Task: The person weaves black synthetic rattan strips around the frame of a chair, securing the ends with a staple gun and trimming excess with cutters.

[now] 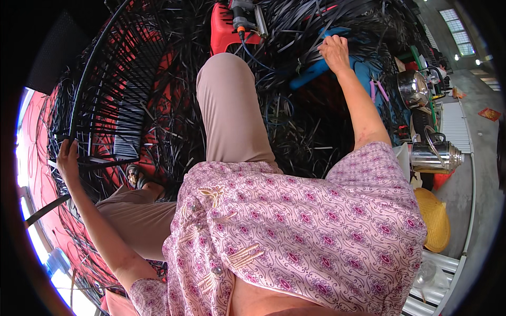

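Strips (369, 21), black, narrow and glossy, lie tangled in heaps around a seated person, seen from the head looking down past the chest and knees. At the left, a black frame (116, 95) with a curved rim leans among them, many dark slats running across it. It is the thing being handled.

The left hand (67, 157) is at the frame's lower left, fingers closed around its dark edge. The right hand (335, 53) is well apart from it, reaching far forward at the upper right, above a blue object (315, 71) partly buried in strips. Its fingers are curled in and narrow; whether a strip is pinched between them, I cannot tell.

Straight ahead, beyond the raised knee, a red stool (219, 34) bears a power tool (243, 18) with an orange fitting and a blue hose (257, 60). Near the right forearm lie pliers (373, 91) with pink handles. Farther right are a rounded metal pot (414, 88), a metal kettle (429, 157) lying sideways in this view, and a yellow woven hat (435, 221).

The person wears a pink-and-purple patterned shirt (316, 216), beige trousers (229, 105) and a dark sandal (136, 176) on the visible foot.
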Demonstrator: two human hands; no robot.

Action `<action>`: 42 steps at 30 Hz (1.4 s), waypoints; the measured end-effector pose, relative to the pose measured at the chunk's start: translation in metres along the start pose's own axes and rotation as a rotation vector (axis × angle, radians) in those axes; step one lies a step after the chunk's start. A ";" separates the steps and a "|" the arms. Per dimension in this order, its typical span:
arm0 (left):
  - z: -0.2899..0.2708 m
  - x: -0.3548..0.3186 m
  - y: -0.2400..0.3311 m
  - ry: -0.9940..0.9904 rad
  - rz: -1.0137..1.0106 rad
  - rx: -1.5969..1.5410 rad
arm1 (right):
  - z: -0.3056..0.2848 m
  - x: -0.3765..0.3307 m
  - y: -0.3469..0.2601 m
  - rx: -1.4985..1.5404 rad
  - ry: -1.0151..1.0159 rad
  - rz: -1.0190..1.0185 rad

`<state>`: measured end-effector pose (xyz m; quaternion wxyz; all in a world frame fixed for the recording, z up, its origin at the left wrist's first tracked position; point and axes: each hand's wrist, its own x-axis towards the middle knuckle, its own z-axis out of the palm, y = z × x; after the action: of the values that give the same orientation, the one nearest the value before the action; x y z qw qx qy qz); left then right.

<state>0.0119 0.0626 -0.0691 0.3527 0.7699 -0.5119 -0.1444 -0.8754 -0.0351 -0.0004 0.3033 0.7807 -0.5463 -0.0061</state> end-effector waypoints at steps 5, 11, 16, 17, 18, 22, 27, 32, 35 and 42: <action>-0.001 0.005 -0.002 -0.065 0.019 0.061 | -0.014 0.006 0.012 0.019 -0.062 -0.029; -0.007 0.014 -0.031 -0.093 0.000 -0.087 | -0.050 0.043 0.000 0.096 -0.632 0.043; -0.003 -0.009 0.047 -0.086 -0.024 -0.096 | -0.125 0.078 -0.036 0.482 -0.268 0.079; -0.011 -0.013 0.049 -0.031 0.062 -0.085 | -0.148 0.107 -0.060 0.637 -0.326 0.294; -0.019 -0.007 0.035 -0.073 0.077 -0.165 | -0.164 0.129 -0.073 0.753 -0.077 0.286; -0.021 -0.006 0.036 -0.086 0.094 -0.091 | -0.248 0.205 -0.157 1.429 0.629 0.117; -0.017 -0.014 0.044 -0.002 0.094 0.170 | -0.260 0.266 -0.333 1.618 0.667 -0.160; -0.029 -0.018 0.066 -0.021 0.097 0.294 | -0.210 0.265 -0.488 1.271 0.628 -0.301; -0.034 -0.018 0.081 -0.076 0.107 0.287 | -0.185 0.245 -0.542 1.297 0.487 -0.308; -0.031 -0.013 0.075 0.031 0.009 0.209 | -0.161 0.192 -0.594 1.281 0.433 -0.307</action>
<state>-0.0277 0.0690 0.0029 0.2792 0.8022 -0.5222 -0.0767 -0.2391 0.0053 -0.0925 -0.1197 0.8580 -0.2528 0.4307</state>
